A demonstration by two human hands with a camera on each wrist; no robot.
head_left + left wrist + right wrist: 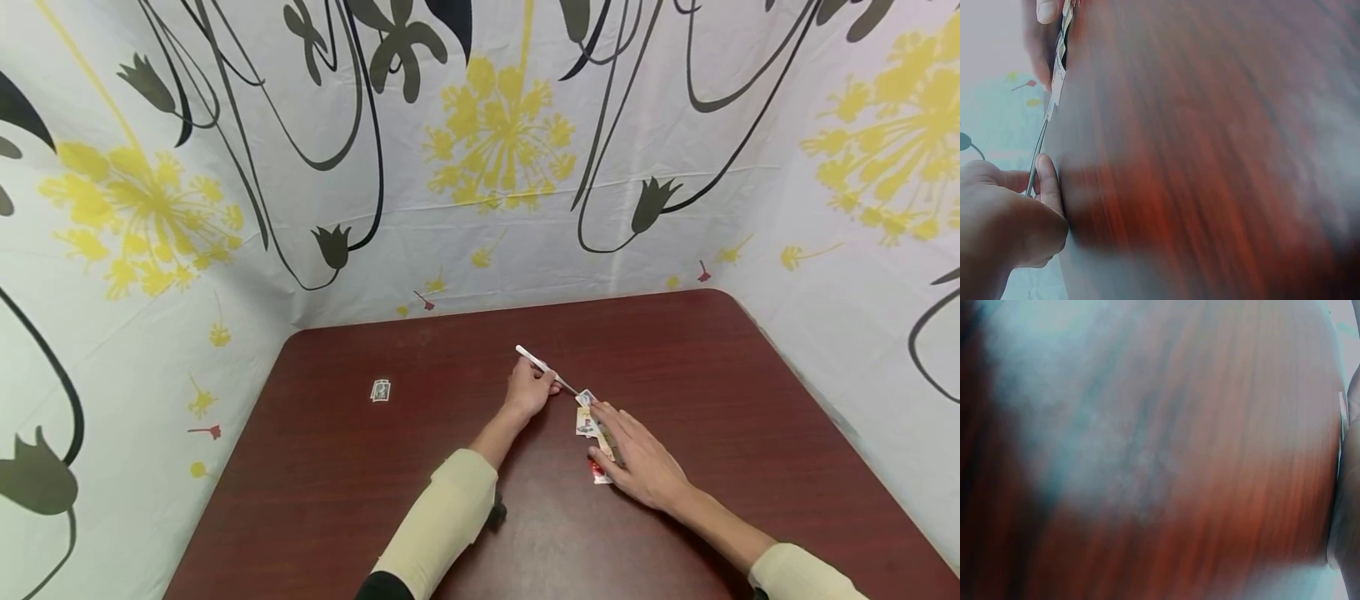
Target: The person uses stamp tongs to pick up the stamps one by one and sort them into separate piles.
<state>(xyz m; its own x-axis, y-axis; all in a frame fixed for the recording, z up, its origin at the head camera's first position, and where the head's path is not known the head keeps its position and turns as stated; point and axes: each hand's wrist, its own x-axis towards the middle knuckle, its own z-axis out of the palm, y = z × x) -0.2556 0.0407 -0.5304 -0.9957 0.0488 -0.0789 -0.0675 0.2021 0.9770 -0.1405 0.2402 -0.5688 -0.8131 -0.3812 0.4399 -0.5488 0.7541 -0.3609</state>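
My left hand (530, 389) pinches a pair of slim tweezers (534, 359) with a pale upper end and a thin metal tip. In the left wrist view, the tweezers (1037, 153) run up from the left hand's fingers (1049, 181) to a small card. That small printed card (585, 398) lies at the tip, at the top of a short row of overlapping picture cards (586, 423). My right hand (637, 458) rests over the row's right side with its fingers extended, hiding part of it. A red-printed card (599, 472) shows below its thumb.
A small stack of grey-and-white cards (380, 390) lies on the left part of the dark red wooden table (337, 500). Patterned cloth (480, 250) with yellow and grey flowers hangs behind the table's far edge and along both sides.
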